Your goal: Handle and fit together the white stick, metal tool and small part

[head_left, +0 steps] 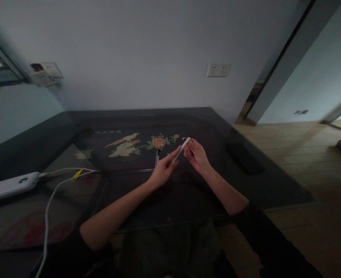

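Above the bench point(147, 206), the left hand point(161, 170) pinches a slim white stick point(182, 147); the right hand point(197, 155), fingers bent, meets its upper end, grip unclear. Handling seems unfinished, stick not set down.

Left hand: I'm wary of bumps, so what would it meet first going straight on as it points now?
Beyond the white stick it holds, the left hand would probably meet the right hand first, though depth is unclear.

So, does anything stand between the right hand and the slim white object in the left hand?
Nothing visible: the right hand is at the upper end of the white object; the left hand holds it lower.
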Demonstrator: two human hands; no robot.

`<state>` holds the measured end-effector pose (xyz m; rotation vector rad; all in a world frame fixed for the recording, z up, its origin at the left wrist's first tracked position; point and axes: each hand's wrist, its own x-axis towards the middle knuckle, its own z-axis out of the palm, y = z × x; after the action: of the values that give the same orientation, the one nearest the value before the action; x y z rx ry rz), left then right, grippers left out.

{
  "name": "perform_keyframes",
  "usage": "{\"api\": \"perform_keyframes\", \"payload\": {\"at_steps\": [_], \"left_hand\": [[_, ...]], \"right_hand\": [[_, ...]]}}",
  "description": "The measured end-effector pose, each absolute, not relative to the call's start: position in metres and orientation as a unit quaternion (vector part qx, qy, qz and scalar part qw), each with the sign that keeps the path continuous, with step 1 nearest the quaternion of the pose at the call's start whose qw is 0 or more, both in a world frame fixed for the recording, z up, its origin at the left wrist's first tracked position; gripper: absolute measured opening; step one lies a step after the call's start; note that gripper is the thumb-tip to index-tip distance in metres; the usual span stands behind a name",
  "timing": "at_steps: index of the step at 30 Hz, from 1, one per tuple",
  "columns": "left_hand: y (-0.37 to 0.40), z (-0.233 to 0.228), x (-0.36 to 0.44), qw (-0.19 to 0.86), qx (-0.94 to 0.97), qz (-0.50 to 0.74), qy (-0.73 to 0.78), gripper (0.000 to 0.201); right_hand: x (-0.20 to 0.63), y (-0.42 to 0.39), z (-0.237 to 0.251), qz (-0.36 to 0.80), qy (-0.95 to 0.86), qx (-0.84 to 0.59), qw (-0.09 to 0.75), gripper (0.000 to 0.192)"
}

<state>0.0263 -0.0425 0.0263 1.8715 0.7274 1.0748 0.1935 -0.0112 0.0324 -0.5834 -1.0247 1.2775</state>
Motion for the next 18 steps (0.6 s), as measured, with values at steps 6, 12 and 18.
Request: {"api": "perform_keyframes", "payload": {"at_steps": [6,12,18], "left_hand": [[-0.0359,0.0265,0.0226,0.45,0.706,0.434,0.333,0.058],[-0.0347,0.0232,0.0225,0.441,0.704,0.447,0.332,0.058],[-0.0419,0.0212,0.0281,0.431,0.723,0.438,0.316,0.057]], "right_hand": [[0.1926,-0.0145,0.0349,0.564,-0.462,-0.254,0.635,0.038],[0.1926,-0.0138,0.0342,0.565,-0.468,-0.256,0.63,0.04],[0.1928,-0.0121,0.0328,0.559,-0.451,-0.262,0.645,0.038]]}}
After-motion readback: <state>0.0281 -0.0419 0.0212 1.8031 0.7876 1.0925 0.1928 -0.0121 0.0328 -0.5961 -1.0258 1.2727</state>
